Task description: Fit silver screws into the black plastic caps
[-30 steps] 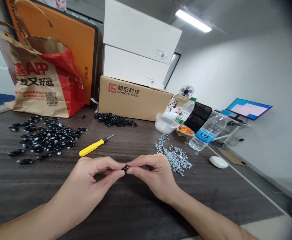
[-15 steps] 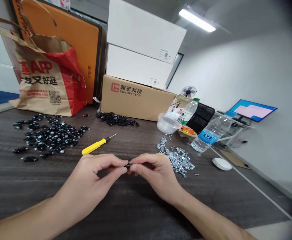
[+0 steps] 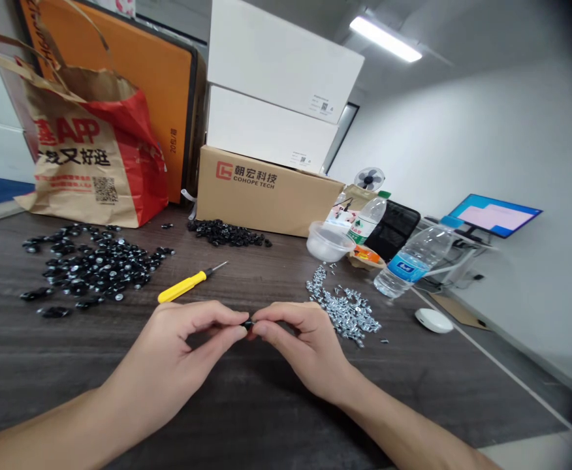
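Holds a black part (image 3: pixel 247 324) in narrowed fingers (image 3: pixel 232 315) of left hand (image 3: pixel 178 343) and right hand (image 3: pixel 310 343), nearer than the screwdriver (image 3: pixel 183 286) and to its right. Risks dropping it onto the table (image 3: pixel 266 411) if pinching so small a surface unevenly.

Looks from the person's head, forward and down over the desk (image 3: pixel 276 418), from close behind the left hand (image 3: pixel 173 352) and right hand (image 3: pixel 305 346). Reaches widely past the desk's right edge to a monitor (image 3: pixel 496 214), and upward to a ceiling light (image 3: pixel 385 39).
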A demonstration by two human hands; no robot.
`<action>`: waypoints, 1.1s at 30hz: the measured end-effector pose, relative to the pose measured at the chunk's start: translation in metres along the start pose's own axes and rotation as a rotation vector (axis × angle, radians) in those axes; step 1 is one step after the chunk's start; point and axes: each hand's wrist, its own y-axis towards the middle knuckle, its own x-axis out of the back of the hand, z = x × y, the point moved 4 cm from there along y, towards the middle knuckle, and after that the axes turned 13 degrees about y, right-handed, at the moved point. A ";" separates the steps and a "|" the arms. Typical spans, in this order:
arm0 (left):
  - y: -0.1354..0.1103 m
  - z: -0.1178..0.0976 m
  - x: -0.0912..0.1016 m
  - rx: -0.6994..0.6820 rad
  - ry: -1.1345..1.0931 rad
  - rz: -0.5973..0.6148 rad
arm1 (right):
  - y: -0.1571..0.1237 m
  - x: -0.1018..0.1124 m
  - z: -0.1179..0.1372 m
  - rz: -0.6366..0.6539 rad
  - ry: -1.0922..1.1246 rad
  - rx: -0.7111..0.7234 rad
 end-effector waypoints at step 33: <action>0.008 0.026 -0.013 0.155 -0.550 0.296 | 0.000 0.004 0.001 -0.082 0.124 0.098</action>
